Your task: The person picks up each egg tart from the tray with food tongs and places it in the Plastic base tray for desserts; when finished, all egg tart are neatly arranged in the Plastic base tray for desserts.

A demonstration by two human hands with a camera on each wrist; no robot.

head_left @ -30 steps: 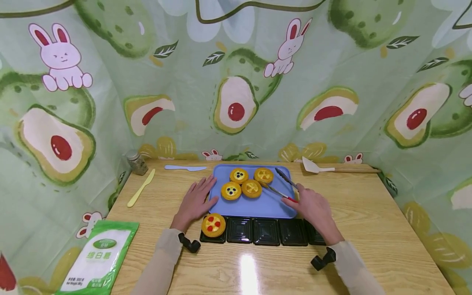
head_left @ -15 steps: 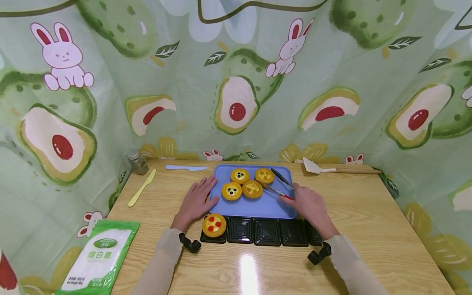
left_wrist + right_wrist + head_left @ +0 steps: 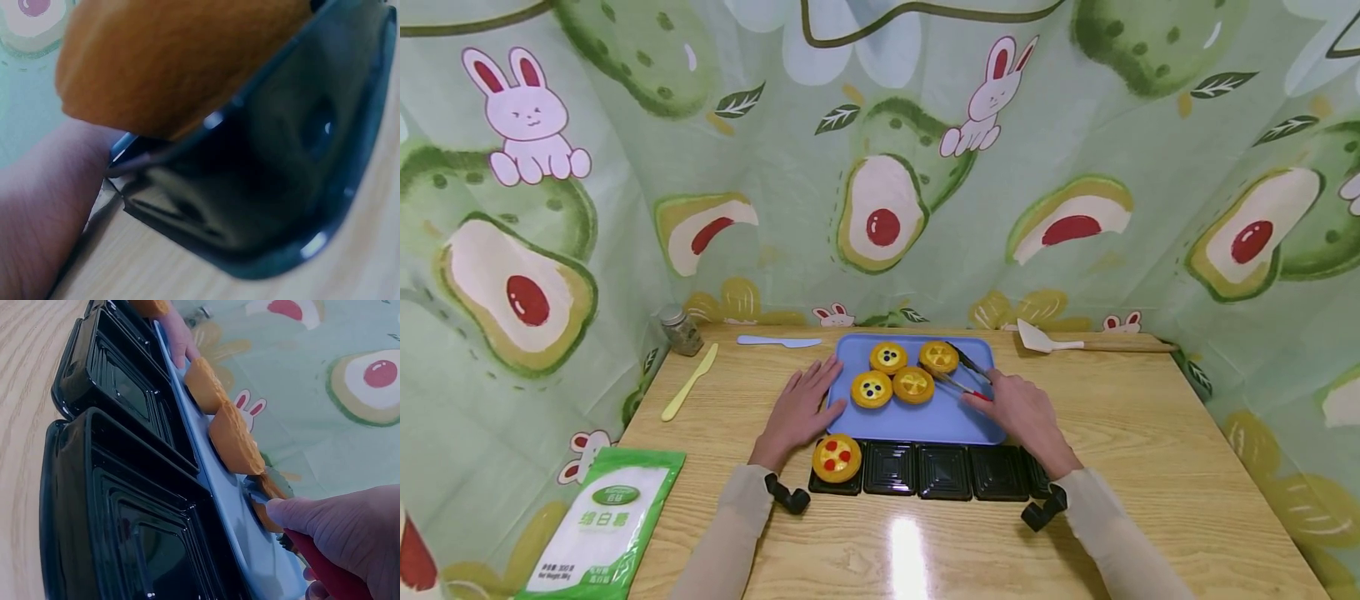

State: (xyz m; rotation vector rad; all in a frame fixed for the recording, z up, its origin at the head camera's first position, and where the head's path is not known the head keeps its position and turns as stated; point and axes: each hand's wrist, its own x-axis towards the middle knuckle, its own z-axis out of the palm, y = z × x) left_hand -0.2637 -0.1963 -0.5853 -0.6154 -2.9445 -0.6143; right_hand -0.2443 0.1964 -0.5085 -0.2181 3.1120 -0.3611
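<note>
A blue tray (image 3: 925,421) carries several yellow tarts: two with dark dots (image 3: 872,388) and two plain yellow ones (image 3: 913,384). In front of it stands a row of black square cups (image 3: 947,471). The leftmost cup holds a red-dotted tart (image 3: 836,457), which shows blurred and orange (image 3: 175,62) in the left wrist view. My left hand (image 3: 808,396) lies flat on the table, fingers touching the tray's left edge. My right hand (image 3: 1011,404) grips red-handled metal tongs (image 3: 962,377). Their spread tips lie beside the right-hand tarts. The right wrist view shows the red handle (image 3: 325,572) in my fingers.
A yellow plastic knife (image 3: 688,382), a blue knife (image 3: 778,341) and a small jar (image 3: 681,330) lie at the back left. A wooden-handled spatula (image 3: 1075,342) rests at the back right. A green bag (image 3: 598,525) sits front left. Printed curtains wall the table on three sides.
My right hand has slid left with the tongs, bringing their tips closer to the tarts on the right. The left hand and the tarts have not moved.
</note>
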